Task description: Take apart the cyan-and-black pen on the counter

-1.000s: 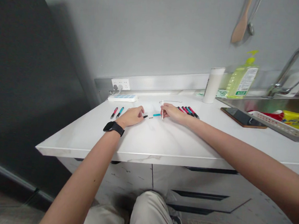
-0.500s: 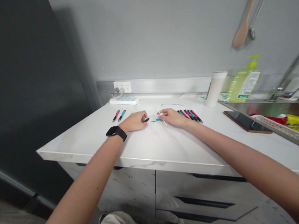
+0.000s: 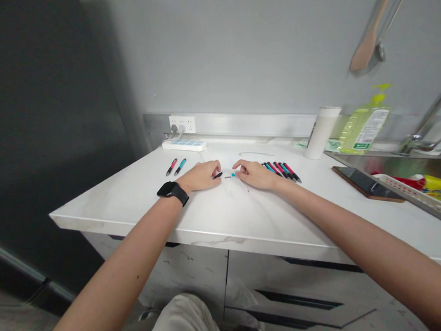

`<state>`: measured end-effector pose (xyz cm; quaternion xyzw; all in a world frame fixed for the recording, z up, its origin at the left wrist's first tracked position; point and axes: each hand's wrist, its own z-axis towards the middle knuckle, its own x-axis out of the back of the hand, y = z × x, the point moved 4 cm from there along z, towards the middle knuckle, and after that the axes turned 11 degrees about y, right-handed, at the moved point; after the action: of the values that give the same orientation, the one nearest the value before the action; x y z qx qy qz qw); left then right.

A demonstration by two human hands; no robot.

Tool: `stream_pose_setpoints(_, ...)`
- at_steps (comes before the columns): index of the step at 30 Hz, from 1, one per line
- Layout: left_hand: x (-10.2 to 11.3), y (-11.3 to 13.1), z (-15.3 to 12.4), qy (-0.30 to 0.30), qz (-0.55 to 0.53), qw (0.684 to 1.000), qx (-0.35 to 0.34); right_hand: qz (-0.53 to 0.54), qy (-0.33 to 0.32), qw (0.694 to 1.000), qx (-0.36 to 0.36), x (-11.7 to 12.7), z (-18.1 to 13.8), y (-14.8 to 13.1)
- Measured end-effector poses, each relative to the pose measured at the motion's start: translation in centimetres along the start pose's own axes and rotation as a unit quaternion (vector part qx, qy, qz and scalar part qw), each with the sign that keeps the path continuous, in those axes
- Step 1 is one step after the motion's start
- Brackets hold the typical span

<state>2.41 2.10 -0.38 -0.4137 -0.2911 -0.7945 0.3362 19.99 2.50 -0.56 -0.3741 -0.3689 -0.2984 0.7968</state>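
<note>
Head camera looks down on a white counter [image 3: 239,213] with both of my bare hands resting on it, close to each other near the middle. My left hand [image 3: 203,176], with a black watch [image 3: 173,192] on the wrist, lies curled on the counter, and its fingertips touch a small black pen part [image 3: 217,175]; I cannot tell if the fingers really pinch it or only rest on it. My right hand [image 3: 254,173] is also loosely curled, and at its fingertips I see a thin white refill [image 3: 241,183] that lies slanted on the counter, toward me and to the right. If the hand grips the refill or only touches it, the picture does not show clearly. Between the two hands lies a short turquoise pen piece [image 3: 232,175], with a very small dark part just beside it.

Just behind my right hand there is a row of pens [image 3: 284,170], red and turquoise with black ends, lying side by side. To the left of my left hand, well apart, two more pens [image 3: 176,167] lie parallel, one red and one turquoise. Near the wall I see a white power strip [image 3: 184,145], a white cylinder container [image 3: 322,125] and a bottle of yellow-green dish soap [image 3: 365,126]. A dark phone [image 3: 365,183] lies flat at the right, beside the sink.
</note>
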Motion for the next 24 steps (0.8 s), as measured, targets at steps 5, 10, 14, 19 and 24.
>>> stream_pose_setpoints(5,0.3,0.9,0.1,-0.014,0.017,0.999,-0.027,-0.024,-0.002,1.0,0.019,1.0,-0.1,-0.1)
stream_pose_setpoints(10,0.3,1.0,0.1,-0.034,0.039,0.998,-0.047,-0.017,-0.004,0.999,0.043,0.7,-0.2,0.2)
stream_pose_setpoints(14,0.3,0.5,0.1,-0.047,0.059,0.997,-0.025,-0.016,-0.01,0.999,0.051,0.4,-0.2,0.2)
stream_pose_setpoints(19,0.6,0.3,0.0,-0.057,0.049,0.997,0.005,-0.017,-0.025,0.998,0.05,0.6,-0.3,-0.4)
stream_pose_setpoints(24,0.6,0.2,0.1,-0.061,0.029,0.997,0.026,-0.025,-0.037,0.997,0.061,0.6,-0.5,-0.7)
